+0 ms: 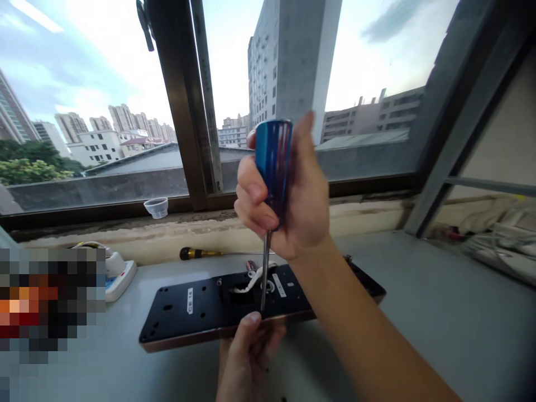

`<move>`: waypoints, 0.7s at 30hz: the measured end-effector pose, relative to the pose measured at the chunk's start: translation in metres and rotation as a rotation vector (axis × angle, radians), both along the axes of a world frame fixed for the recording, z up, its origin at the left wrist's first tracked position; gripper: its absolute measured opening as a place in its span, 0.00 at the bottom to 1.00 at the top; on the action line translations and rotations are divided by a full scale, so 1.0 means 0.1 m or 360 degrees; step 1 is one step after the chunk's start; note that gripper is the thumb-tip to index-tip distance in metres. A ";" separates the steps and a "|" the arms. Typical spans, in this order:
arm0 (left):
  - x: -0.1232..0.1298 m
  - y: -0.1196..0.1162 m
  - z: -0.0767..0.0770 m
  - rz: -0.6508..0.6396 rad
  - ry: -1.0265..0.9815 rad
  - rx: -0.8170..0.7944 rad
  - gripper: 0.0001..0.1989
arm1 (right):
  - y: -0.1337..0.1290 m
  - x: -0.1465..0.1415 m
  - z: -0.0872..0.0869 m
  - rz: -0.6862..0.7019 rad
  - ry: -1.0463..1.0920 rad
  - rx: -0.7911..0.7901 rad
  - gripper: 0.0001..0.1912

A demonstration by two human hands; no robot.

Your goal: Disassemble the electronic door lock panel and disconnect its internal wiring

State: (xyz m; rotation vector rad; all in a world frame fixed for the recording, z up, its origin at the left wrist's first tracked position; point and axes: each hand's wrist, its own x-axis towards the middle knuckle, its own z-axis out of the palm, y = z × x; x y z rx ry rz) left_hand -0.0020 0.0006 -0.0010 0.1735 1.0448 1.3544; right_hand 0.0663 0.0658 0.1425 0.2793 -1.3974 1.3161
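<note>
My right hand (pixel 307 195) is wrapped round the blue handle of a screwdriver (pixel 273 162), held upright. Its metal shaft runs down to the near edge of a long black panel (pixel 176 307) with a copper-coloured rim. Below that edge, my left hand (pixel 247 346) grips the panel, thumb on top beside the screwdriver tip and fingers underneath. White wires (pixel 253 282) come out of a rectangular opening in the panel's middle. A white label on its left part reads "CE 16". My right forearm hides part of the panel's right half.
A second screwdriver (pixel 196 253) with a black and yellow handle lies behind the panel. A white power strip (pixel 123 282) with a plug is at the left. On the window ledge stands a clear plastic cup (pixel 157 207). Cables (pixel 498 243) lie beyond the frame at right.
</note>
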 end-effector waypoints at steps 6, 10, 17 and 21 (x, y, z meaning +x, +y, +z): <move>-0.01 0.01 -0.02 -0.0022 -0.0029 -0.0005 0.03 | 0.02 -0.03 -0.01 -0.0386 -0.0048 -0.0080 0.18; -0.03 0.01 -0.06 -0.0069 -0.0032 -0.0002 0.02 | -0.03 -0.11 0.00 -0.1123 0.0021 -0.0353 0.14; -0.04 -0.01 -0.07 -0.0075 -0.0064 0.0035 0.02 | -0.12 -0.10 0.04 -0.1258 -0.0340 -0.0166 0.16; -0.03 0.00 -0.04 -0.0068 -0.0021 0.0020 0.03 | -0.10 -0.10 0.02 -0.1341 -0.0215 -0.0087 0.10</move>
